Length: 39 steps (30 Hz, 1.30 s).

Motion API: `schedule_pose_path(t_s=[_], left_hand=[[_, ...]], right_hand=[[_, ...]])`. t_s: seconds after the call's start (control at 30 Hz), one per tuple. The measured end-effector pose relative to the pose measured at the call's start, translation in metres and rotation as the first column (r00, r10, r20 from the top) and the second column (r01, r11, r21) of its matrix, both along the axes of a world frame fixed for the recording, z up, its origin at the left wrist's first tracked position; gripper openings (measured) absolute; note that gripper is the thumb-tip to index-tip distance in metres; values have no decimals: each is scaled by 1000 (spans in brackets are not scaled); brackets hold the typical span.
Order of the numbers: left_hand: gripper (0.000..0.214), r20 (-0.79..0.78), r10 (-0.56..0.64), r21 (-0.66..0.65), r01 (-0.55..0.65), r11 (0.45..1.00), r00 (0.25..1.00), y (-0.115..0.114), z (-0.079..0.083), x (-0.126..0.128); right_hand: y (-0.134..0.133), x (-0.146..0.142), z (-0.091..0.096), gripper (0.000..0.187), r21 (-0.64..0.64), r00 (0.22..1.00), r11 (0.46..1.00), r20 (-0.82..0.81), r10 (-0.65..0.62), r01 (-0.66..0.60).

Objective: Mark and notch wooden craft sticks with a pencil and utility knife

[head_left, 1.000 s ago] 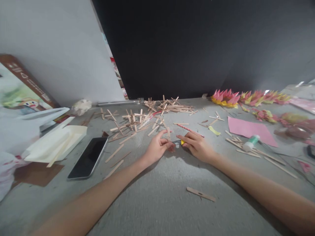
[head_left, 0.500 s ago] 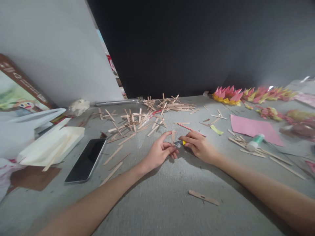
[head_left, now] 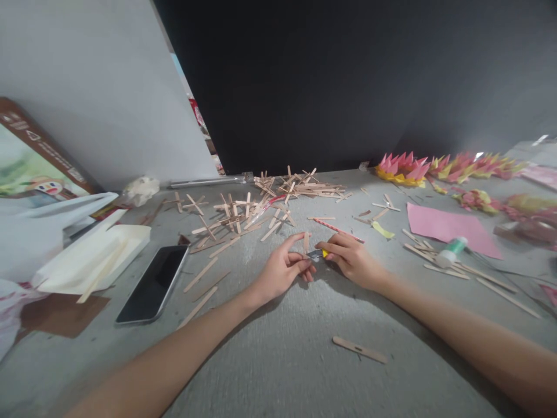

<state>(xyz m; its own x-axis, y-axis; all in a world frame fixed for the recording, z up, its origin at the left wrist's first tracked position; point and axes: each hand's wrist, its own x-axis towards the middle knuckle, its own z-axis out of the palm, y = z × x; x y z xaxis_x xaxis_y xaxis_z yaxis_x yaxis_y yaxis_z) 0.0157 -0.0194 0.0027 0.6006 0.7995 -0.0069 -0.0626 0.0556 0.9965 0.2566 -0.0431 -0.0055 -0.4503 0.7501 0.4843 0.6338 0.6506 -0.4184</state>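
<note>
My left hand [head_left: 285,267] is closed on a short wooden craft stick [head_left: 306,241], which stands upright between its fingers. From the other side, my right hand [head_left: 350,258] grips a yellow utility knife [head_left: 324,253]. Its grey blade points left and meets the stick near the left fingertips; the exact contact is too small to make out. Just beyond my right hand lies a red-and-white striped pencil-like stick [head_left: 337,229]. Nearer to me, a craft stick with a slot in its middle [head_left: 359,350] lies flat on the grey table [head_left: 270,371].
Beyond my hands is a heap of craft sticks [head_left: 313,189], some joined in crosses. A phone [head_left: 152,284] and a pale tray [head_left: 130,238] are at left. Pink paper [head_left: 448,226], a glue stick [head_left: 452,253] and folded paper flowers [head_left: 402,168] lie at right. A black panel [head_left: 348,81] stands behind.
Both hands, the craft stick and the knife keep almost the same position. The view has shifted very slightly; nothing was taken hold of or let go.
</note>
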Motion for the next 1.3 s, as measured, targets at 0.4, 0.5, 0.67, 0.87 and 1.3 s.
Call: schedule_pose_path(t_s=[0.4,0.5,0.67,0.87,1.3], left_hand=[[77,-3,-6,-16,6,1000,1000,0,0,0],[75,-11,-20,-17,19,1000,1000,0,0,-1],[76,-22,-62,5,62,998,998,0,2,-3],[79,-36,-110,15,111,994,993,1,-1,-2],[75,-97,-138,95,147,985,986,-1,2,-5]], right_hand=[[0,1,0,32,7,1000,1000,-2,5,-5],[0,1,-1,32,2,1000,1000,2,9,-9],[0,1,-2,33,-23,1000,999,-3,30,-30],[-1,0,-1,33,-12,999,999,-7,48,-49],[-1,-1,-3,35,-1,999,1000,35,27,-27]])
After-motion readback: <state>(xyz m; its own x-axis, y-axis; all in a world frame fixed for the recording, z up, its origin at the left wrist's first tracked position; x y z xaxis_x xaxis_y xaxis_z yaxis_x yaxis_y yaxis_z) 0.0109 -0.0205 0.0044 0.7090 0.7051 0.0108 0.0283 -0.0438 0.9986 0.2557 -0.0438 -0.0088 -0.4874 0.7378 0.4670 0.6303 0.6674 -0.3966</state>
